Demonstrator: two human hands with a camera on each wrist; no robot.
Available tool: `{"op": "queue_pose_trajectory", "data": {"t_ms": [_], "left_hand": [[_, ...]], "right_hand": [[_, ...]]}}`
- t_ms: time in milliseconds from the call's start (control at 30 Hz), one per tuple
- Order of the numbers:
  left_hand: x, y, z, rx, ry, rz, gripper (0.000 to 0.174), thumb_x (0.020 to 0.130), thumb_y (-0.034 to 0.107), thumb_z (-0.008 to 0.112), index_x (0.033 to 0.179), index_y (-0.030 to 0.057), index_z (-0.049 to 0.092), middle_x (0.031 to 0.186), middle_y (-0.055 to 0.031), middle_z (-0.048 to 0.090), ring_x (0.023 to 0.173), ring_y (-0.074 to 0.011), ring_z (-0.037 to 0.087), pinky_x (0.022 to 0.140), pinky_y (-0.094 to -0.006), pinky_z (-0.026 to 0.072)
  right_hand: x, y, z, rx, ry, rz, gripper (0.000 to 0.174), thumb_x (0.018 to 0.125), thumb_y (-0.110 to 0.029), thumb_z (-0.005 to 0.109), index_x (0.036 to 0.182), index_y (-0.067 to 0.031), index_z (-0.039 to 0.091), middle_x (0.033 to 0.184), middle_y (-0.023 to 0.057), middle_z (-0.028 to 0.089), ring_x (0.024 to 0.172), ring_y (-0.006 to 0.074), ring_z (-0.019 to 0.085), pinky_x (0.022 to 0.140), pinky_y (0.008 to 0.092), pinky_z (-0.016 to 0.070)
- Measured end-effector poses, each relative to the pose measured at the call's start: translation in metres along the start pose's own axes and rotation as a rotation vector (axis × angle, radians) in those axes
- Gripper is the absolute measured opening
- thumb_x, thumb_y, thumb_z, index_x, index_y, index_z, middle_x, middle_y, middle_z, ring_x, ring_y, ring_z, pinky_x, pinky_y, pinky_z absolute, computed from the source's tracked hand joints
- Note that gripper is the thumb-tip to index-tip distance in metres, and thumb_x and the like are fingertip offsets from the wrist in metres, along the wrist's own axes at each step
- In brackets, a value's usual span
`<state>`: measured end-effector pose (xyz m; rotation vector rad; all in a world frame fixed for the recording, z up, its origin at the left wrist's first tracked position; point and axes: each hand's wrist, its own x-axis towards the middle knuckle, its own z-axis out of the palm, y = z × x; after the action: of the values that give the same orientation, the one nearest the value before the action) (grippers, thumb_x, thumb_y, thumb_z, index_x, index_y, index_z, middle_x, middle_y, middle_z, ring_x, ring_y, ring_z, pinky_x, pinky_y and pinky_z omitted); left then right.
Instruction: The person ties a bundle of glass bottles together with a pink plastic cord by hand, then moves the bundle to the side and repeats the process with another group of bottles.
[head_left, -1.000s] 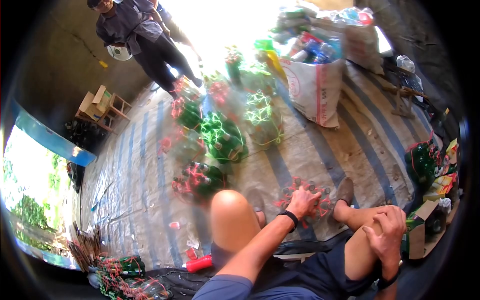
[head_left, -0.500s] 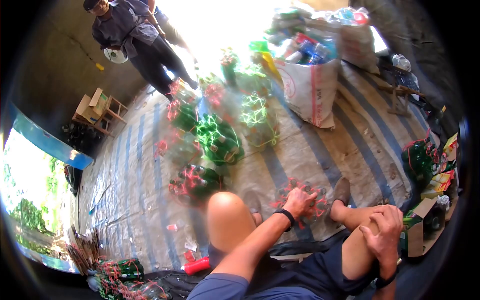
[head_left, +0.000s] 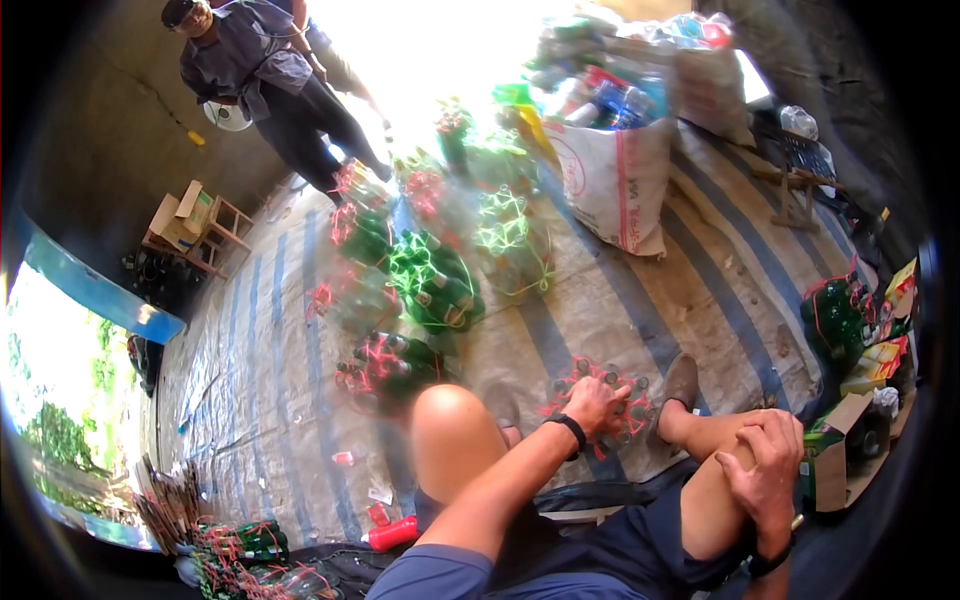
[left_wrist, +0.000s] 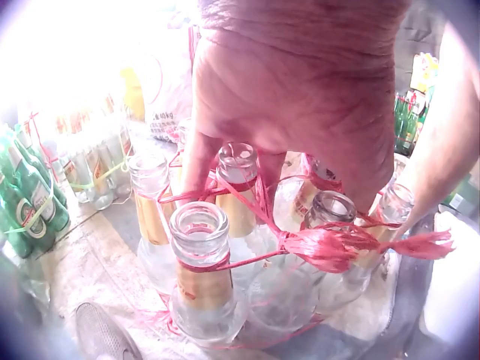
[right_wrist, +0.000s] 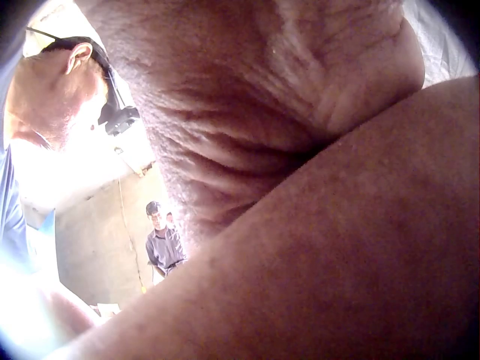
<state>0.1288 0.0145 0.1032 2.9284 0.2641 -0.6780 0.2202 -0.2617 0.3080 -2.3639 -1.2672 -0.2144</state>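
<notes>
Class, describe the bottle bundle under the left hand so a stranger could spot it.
On the striped floor sheet, look between the shoes. There stands a bundle of clear bottles tied with pink twine; only this bundle is under the left hand.

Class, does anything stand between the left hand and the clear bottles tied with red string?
Nothing visible does: the left hand is at the clear bottles, its fingers down among the necks. Red string loops round the necks without barring it.

Smooth glass bottles (left_wrist: 204,285) wear glossy plastic twine (left_wrist: 326,248)
</notes>
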Motion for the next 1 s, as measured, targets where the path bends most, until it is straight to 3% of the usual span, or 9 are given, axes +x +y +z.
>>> {"op": "queue_pose_trajectory", "data": {"t_ms": [100,300,1000], "left_hand": [[-0.001,-0.001,0.002,-0.06,0.005,0.006,0.063,0.08,0.059,0.07,0.131,0.0258,0.058,0.085,-0.0112,0.075,0.08,-0.0331,0.075,0.066,-0.046,0.056],[-0.007,-0.005,0.01,-0.104,0.156,0.044,0.063,0.077,0.054,0.074,0.132,0.0269,0.06,0.084,-0.0115,0.075,0.08,-0.033,0.074,0.067,-0.0459,0.0551],[-0.015,-0.009,0.004,-0.236,0.205,0.056,0.057,0.07,0.045,0.083,0.118,0.0211,0.064,0.091,-0.0127,0.076,0.087,-0.04,0.071,0.074,-0.0507,0.0547]], "right_hand": [[0.0,-0.001,-0.001,-0.001,0.003,-0.004,0.036,0.058,-0.019,0.084,0.086,-0.004,0.067,0.1,0.0116,0.064,0.104,0.0372,0.061,0.1,0.0508,0.0445],[0.0,-0.002,-0.001,0.004,-0.001,0.002,0.036,0.059,-0.019,0.084,0.086,-0.0037,0.067,0.1,0.0119,0.064,0.104,0.0374,0.061,0.101,0.0512,0.0443],[0.001,-0.006,-0.002,0.003,0.004,0.005,0.036,0.058,-0.016,0.085,0.087,-0.0036,0.068,0.101,0.012,0.065,0.105,0.0367,0.061,0.101,0.0512,0.0442]]}}
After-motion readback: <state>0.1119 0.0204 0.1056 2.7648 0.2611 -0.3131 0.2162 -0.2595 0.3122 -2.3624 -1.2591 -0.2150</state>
